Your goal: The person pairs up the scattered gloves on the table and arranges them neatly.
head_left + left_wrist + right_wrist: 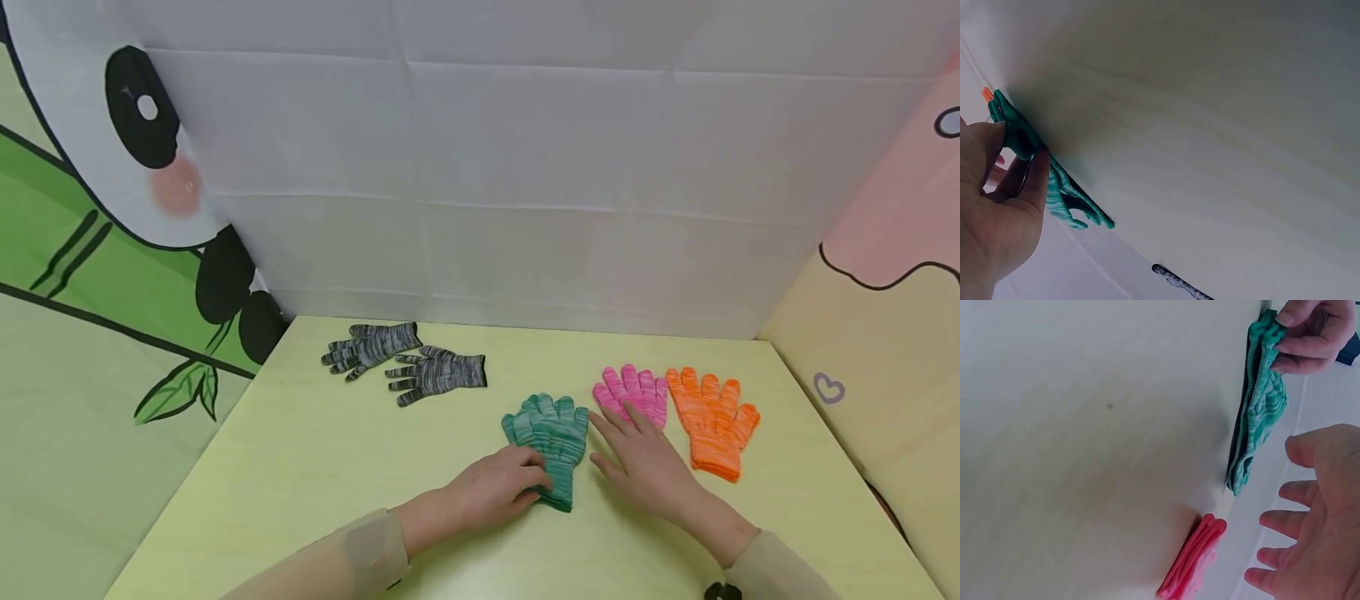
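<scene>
Two green knit gloves (pixel 558 437) lie stacked on the table, fingers pointing away from me. My left hand (pixel 498 483) pinches the cuff of the upper glove between thumb and fingers; the left wrist view shows the green fabric (pixel 1019 139) bunched there. Just right of the stack, my right hand (pixel 648 467) hovers with spread fingers, holding nothing. It partly hides a pink glove (pixel 637 392) in the head view. From the right wrist, the folded edge of the pink glove (pixel 1194 556) shows beside the fingers.
An orange glove (pixel 712 425) lies at the right, beside the pink one. Two black-and-grey gloves (pixel 442 373) lie at the back left of the pale yellow table (pixel 337 467). A white cloth wall (pixel 525 200) rises behind the table, with printed cloths at both sides.
</scene>
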`<action>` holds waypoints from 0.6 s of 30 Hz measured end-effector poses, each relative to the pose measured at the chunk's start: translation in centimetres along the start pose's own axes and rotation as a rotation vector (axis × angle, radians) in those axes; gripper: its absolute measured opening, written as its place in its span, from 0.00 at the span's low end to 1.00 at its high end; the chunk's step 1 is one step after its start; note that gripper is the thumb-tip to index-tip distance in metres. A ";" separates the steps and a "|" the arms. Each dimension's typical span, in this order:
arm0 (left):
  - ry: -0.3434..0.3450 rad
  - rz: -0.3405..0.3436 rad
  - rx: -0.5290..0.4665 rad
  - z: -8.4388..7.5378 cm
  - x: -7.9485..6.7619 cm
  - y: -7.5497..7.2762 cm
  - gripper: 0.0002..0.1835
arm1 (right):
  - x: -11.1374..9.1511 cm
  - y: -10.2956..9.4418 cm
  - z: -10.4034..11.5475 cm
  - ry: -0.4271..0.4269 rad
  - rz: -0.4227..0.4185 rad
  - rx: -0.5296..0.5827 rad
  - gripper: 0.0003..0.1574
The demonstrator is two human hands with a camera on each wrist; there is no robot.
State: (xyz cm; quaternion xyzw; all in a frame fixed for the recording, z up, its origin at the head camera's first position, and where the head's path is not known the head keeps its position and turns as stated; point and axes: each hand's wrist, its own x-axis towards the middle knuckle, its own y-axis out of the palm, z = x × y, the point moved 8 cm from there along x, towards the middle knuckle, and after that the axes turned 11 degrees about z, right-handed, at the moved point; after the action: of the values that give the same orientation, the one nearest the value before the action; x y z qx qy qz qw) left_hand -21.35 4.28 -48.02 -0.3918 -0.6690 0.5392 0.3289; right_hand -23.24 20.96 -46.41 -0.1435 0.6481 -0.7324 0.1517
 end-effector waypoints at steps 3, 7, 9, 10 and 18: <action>0.016 0.006 0.033 -0.1 -0.2 0.1 0.11 | 1.0 -0.4 -0.2 0.008 -0.007 -0.009 0.35; 0.036 0.039 0.106 -0.5 -0.4 0.2 0.14 | 2.5 -1.2 -0.5 0.011 -0.022 -0.027 0.26; 0.041 0.071 0.149 -0.7 -0.5 0.3 0.17 | 3.3 -1.4 -0.7 0.015 -0.022 -0.027 0.23; 0.042 0.089 0.172 -0.8 -0.6 0.4 0.18 | 3.7 -1.4 -0.8 0.017 -0.020 -0.029 0.21; 0.011 0.255 0.218 -1.3 -1.9 1.7 0.32 | 6.3 -0.6 -1.9 0.020 0.025 -0.044 0.15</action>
State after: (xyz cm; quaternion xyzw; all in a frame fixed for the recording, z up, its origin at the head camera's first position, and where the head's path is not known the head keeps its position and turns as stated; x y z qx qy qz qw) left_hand -19.05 3.42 -49.45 -0.4386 -0.5495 0.6438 0.3021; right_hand -29.78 20.14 -45.90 -0.1315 0.6672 -0.7174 0.1513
